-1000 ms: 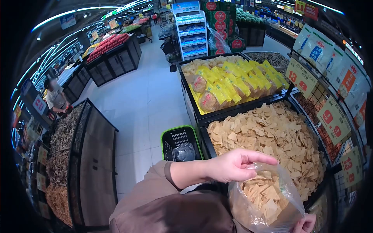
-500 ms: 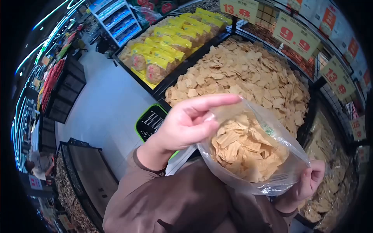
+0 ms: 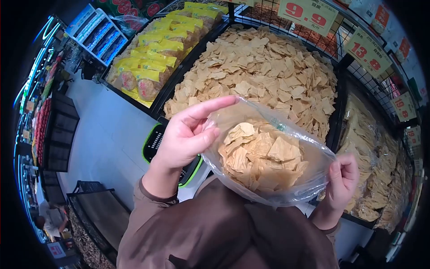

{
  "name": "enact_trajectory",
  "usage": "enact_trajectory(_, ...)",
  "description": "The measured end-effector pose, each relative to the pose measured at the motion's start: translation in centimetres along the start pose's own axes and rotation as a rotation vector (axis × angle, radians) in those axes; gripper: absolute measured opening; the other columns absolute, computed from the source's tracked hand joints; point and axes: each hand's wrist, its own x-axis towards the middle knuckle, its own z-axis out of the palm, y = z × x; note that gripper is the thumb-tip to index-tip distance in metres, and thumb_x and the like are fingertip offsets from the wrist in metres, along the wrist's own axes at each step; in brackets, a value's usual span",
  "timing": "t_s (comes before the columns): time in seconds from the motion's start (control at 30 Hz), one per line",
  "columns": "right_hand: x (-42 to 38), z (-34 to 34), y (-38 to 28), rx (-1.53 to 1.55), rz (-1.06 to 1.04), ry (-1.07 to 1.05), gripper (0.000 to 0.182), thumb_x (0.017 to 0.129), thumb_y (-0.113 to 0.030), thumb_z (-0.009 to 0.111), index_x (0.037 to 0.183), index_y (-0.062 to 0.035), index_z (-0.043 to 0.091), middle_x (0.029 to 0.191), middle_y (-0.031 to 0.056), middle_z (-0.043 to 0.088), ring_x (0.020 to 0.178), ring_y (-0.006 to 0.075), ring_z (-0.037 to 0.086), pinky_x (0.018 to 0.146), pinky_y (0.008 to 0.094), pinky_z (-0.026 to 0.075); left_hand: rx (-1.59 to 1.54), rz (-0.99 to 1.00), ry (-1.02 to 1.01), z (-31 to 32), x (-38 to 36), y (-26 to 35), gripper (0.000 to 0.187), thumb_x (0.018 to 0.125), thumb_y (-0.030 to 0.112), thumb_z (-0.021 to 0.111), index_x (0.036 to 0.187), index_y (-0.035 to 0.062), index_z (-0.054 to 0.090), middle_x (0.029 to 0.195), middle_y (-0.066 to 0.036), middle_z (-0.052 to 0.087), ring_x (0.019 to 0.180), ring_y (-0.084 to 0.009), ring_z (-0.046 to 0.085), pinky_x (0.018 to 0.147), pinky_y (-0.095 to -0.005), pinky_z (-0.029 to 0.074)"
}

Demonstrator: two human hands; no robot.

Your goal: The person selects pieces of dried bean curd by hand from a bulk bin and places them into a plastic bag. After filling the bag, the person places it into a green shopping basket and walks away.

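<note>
A clear plastic bag (image 3: 313,177) hangs open between my two hands, with dried, pale yellow flakes (image 3: 264,154) inside. My left hand (image 3: 186,134) is at the bag's left edge, its index finger stretched along the rim and its thumb bent against the plastic. The right edge of the bag is pinched between the thumb and fingers of my right hand (image 3: 342,179). Just beyond the bag, a large heap of the same kind of flakes (image 3: 264,67) fills a black bin.
Yellow-labelled packets (image 3: 150,67) lie in a bin at the upper left. A green-rimmed black basket (image 3: 190,170) is below my left wrist. Wrapped goods (image 3: 374,157) fill the bin at right. Price signs (image 3: 309,15) hang behind. A person (image 3: 53,219) stands far left.
The view has shifted, so the bins sit further left. The bag and both hands appear further left and slightly higher, and the bag's mouth is spread wider. Both hands still hold the bag.
</note>
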Motion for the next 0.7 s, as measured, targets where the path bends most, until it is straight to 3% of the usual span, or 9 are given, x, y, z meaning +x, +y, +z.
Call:
enact_trajectory(0.2, -0.5, -0.4, 1.0, 0.087, 0.157, 0.048, 0.014, 0.089, -0.003, 0.063, 0.084, -0.0046, 0.049, 0.068, -0.0047, 0.049, 0.058, 0.0006, 0.04, 0.053, 0.0163, 0.029, 0.237, 0.051, 0.052, -0.5, -0.6, -1.2, 0.073, 0.079, 0.008, 0.073, 0.14, -0.0003, 0.035, 0.139, -0.012, 0.043, 0.081, -0.0067, 0.054, 0.073, -0.0204, 0.044)
enact_trajectory(0.27, -1.1, -0.8, 1.5, 0.11, 0.137, 0.064, 0.014, 0.087, -0.002, 0.064, 0.089, -0.0044, 0.051, 0.07, -0.004, 0.051, 0.06, 0.001, 0.043, 0.054, 0.0159, 0.031, 0.275, 0.114, 0.174, 0.0, -1.2, -1.8, 0.114, 0.053, 0.037, 0.093, 0.141, 0.0015, 0.031, 0.138, -0.007, 0.039, 0.071, -0.0057, 0.045, 0.065, -0.0217, 0.04)
enact_trajectory(0.33, -1.4, 0.1, 1.3, 0.215, 0.109, 0.141, 0.021, 0.086, -0.003, 0.066, 0.103, -0.0016, 0.055, 0.071, -0.0038, 0.051, 0.062, 0.0026, 0.045, 0.057, 0.0164, 0.035, 0.309, 0.217, 0.212, 0.7, -1.8, -2.5, 0.123, 0.044, 0.048, 0.094, 0.141, 0.0024, 0.032, 0.134, -0.008, 0.038, 0.075, -0.0077, 0.046, 0.067, -0.0232, 0.041)
enact_trajectory(0.37, -1.7, 0.4, 1.8, 0.25, 0.019, 0.162, 0.041, 0.083, -0.008, 0.071, 0.119, 0.0016, 0.054, 0.072, -0.0021, 0.054, 0.063, 0.0064, 0.05, 0.057, 0.0199, 0.04, 0.507, 0.341, 0.126, -0.1, -2.0, -3.1, 0.122, 0.038, 0.056, 0.092, 0.137, 0.0055, 0.041, 0.133, -0.01, 0.036, 0.081, -0.0119, 0.046, 0.068, -0.0255, 0.042)
enact_trajectory(0.4, -1.7, -0.2, 1.9, 0.247, 0.016, 0.186, 0.041, 0.083, -0.008, 0.071, 0.119, 0.0016, 0.054, 0.072, -0.0021, 0.054, 0.063, 0.0064, 0.05, 0.057, 0.0199, 0.04, 0.79, 0.378, 0.025, -0.6, -2.5, -2.5, 0.105, 0.039, 0.057, 0.09, 0.125, 0.0089, 0.056, 0.134, -0.014, 0.035, 0.095, -0.0194, 0.05, 0.076, -0.0311, 0.045)
enact_trajectory(0.47, -1.4, -1.9, 2.2, -0.058, -0.284, -0.186, 0.048, 0.078, -0.014, 0.077, 0.12, -0.0016, 0.058, 0.073, 0.0019, 0.059, 0.062, 0.0122, 0.056, 0.057, 0.0244, 0.045, 0.972, 0.317, -0.082, 0.3, -2.6, -1.6, 0.082, 0.044, 0.053, 0.09, 0.109, 0.009, 0.066, 0.134, -0.016, 0.036, 0.111, -0.0277, 0.049, 0.086, -0.0361, 0.045)
enact_trajectory(0.53, -0.9, -2.6, 1.4, -0.185, -0.265, -0.285, 0.044, 0.076, -0.015, 0.077, 0.115, -0.0043, 0.061, 0.075, 0.004, 0.061, 0.063, 0.0159, 0.059, 0.057, 0.0265, 0.046, 1.019, 0.187, -0.073, -0.2, -2.9, -1.6, 0.07, 0.05, 0.046, 0.089, 0.104, 0.0078, 0.068, 0.131, -0.018, 0.04, 0.12, -0.0316, 0.047, 0.093, -0.0384, 0.043)
enact_trajectory(0.57, -0.9, -2.8, 1.1, -0.3, -0.244, -0.408, 0.039, 0.074, -0.017, 0.078, 0.11, -0.0069, 0.065, 0.077, 0.006, 0.063, 0.064, 0.0196, 0.061, 0.057, 0.0286, 0.047, 1.035, 0.259, -0.042, 0.2, -2.7, -1.4, 0.056, 0.055, 0.035, 0.088, 0.099, 0.0055, 0.069, 0.114, -0.015, 0.055, 0.105, -0.028, 0.056, 0.084, -0.0362, 0.048)
enact_trajectory(0.7, -1.5, -2.4, 3.5, -0.469, -0.362, -0.238, 0.025, 0.072, -0.008, 0.072, 0.096, -0.0097, 0.068, 0.078, 0.0071, 0.063, 0.065, 0.0264, 0.061, 0.056, 0.0325, 0.048, 1.052, 0.165, -0.171, -0.8, -2.5, -1.4, 0.036, 0.062, 0.023, 0.086, 0.087, 0.0028, 0.07, 0.088, -0.009, 0.065, 0.084, -0.0237, 0.062, 0.072, -0.0327, 0.049)
